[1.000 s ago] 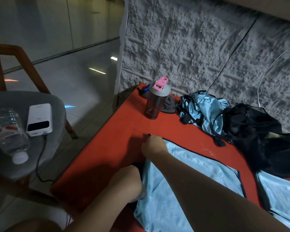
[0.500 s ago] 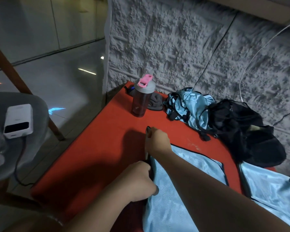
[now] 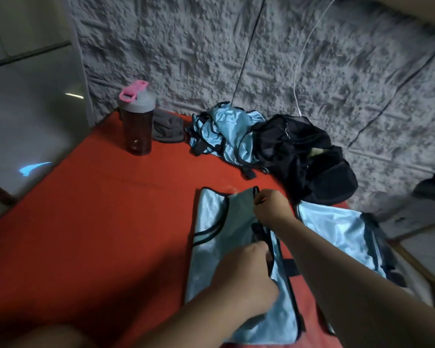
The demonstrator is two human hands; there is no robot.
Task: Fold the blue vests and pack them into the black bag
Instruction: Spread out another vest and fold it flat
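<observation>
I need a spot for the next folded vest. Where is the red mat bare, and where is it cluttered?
Bare red mat spreads left of the vest both hands hold, up to the bottle. A narrower strip runs between that vest and the crumpled vests. The far right is crowded: black bag, another vest.

– What's behind the table?

– A rough grey wall [image 3: 211, 54] with a bumpy surface and thin dark seams. A white cable [image 3: 302, 59] hangs down it.

– And the table itself?

– Covered in a red cloth [image 3: 91, 217], pushed up against that wall.

– What's to the left?

– A glossy grey floor [image 3: 28, 116] reflecting a strip of light [image 3: 74, 95]. The room is dim overall.
</observation>
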